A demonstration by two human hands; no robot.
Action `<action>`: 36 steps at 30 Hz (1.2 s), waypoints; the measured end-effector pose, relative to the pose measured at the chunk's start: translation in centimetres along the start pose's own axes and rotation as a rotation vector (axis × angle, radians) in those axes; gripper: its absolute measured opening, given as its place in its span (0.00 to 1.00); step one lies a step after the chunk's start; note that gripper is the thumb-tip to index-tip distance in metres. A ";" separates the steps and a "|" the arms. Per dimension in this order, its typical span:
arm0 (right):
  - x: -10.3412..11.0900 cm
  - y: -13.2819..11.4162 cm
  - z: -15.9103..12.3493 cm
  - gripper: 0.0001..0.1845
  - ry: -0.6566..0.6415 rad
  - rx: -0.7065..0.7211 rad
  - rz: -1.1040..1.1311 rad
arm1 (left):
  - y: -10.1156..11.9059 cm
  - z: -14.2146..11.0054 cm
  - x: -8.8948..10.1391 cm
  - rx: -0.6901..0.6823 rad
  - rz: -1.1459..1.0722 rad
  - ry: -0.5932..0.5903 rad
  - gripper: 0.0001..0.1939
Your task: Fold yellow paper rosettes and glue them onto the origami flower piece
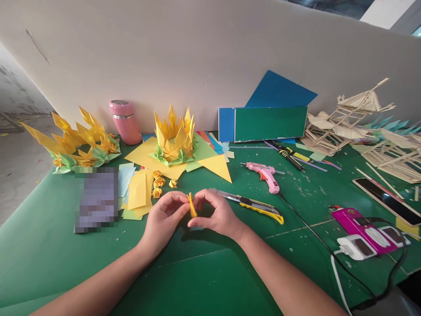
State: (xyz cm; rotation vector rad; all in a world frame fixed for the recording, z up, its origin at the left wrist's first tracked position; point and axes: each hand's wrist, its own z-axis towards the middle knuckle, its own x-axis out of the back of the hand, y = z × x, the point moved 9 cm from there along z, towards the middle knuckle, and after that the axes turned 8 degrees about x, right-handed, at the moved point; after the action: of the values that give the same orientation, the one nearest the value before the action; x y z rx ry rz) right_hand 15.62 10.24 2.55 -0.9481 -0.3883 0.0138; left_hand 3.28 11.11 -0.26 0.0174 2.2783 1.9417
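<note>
Between my two hands, just above the green table, is a small folded piece of yellow paper (192,206). My left hand (167,210) pinches its left side with thumb and fingertips. Curled around the right side is my right hand (219,213), its fingertips against the paper and its thumb near the lower end. Several small yellow paper rosettes (158,182) lie just beyond my left hand, beside a stack of yellow paper slips (137,191). A yellow box cutter (259,208) rests right of my right hand, and a pink glue gun (265,173) lies behind it.
Two yellow paper crowns (173,142) with green leaves stand at the back, near a pink thermos (125,123). On the right are a magenta power strip (365,230) with cables, a phone (390,199) and stick models (342,125). A green board (271,124) leans against the wall.
</note>
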 end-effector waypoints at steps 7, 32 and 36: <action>0.1 0.1 0.0 0.12 -0.017 0.077 -0.255 | -0.8 -0.2 0.0 0.112 -0.011 0.002 0.20; 1.0 -3.3 -0.4 0.05 0.076 0.415 -0.538 | -1.8 -0.2 -0.7 0.244 -0.165 -0.084 0.14; 0.8 -3.3 -0.4 0.05 0.048 0.425 -0.509 | -1.8 -0.3 -0.8 0.263 -0.192 -0.107 0.13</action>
State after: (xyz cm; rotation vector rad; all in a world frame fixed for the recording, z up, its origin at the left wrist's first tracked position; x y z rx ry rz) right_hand 15.96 8.12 5.21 -0.4119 -0.5478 -0.3764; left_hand 4.21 10.43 -1.93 -0.0641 2.3502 1.5051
